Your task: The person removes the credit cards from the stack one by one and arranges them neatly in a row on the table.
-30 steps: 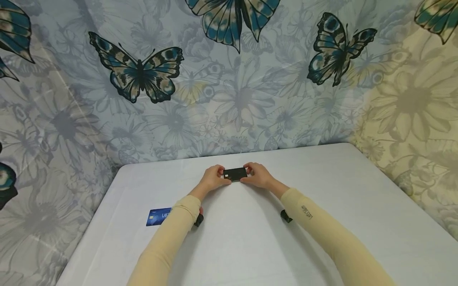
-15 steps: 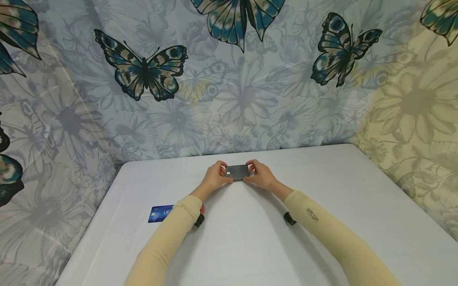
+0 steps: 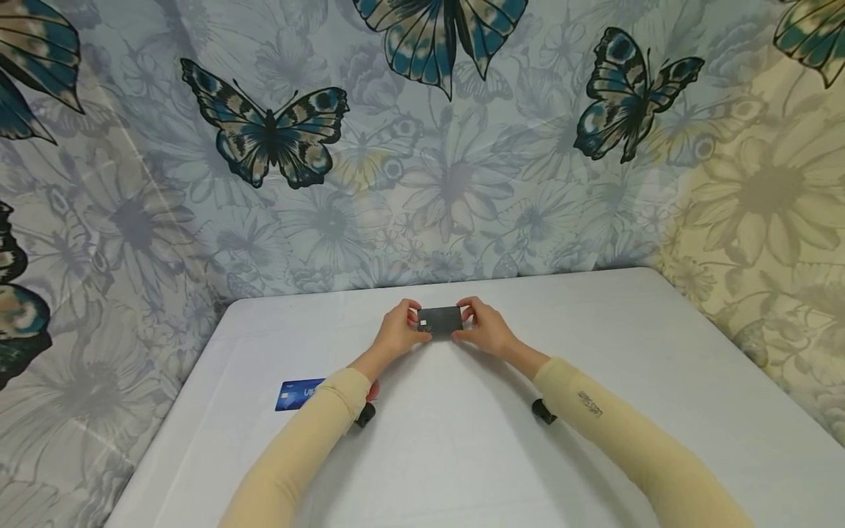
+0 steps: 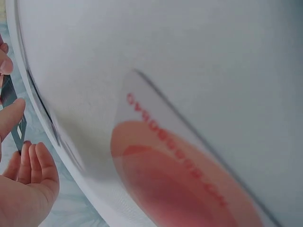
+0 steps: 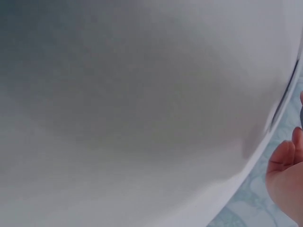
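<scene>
A black bank card [image 3: 440,321] with a small light chip is held up near the table's far edge, its face toward me. My left hand [image 3: 397,328] pinches its left end, thumb below and forefinger above. On the other end my right hand [image 3: 487,330] has the same kind of pinch. The left wrist view catches the left hand [image 4: 31,184] and the dark card [image 4: 8,90] at its left border. In the right wrist view only part of the right hand [image 5: 286,182] shows, and the card is almost wholly cut off.
A blue card [image 3: 295,395] marked "VIP" lies on the white table [image 3: 449,455], partly behind the left sleeve. Beside it, a card with red ovals and digits [image 4: 175,184] lies under the left wrist. A butterfly-patterned cloth [image 3: 449,183] hangs behind the table.
The black card's face has tilted and now looks greyer and taller than a second ago. Both hands have kept their pinch. The head view has shifted slightly.
</scene>
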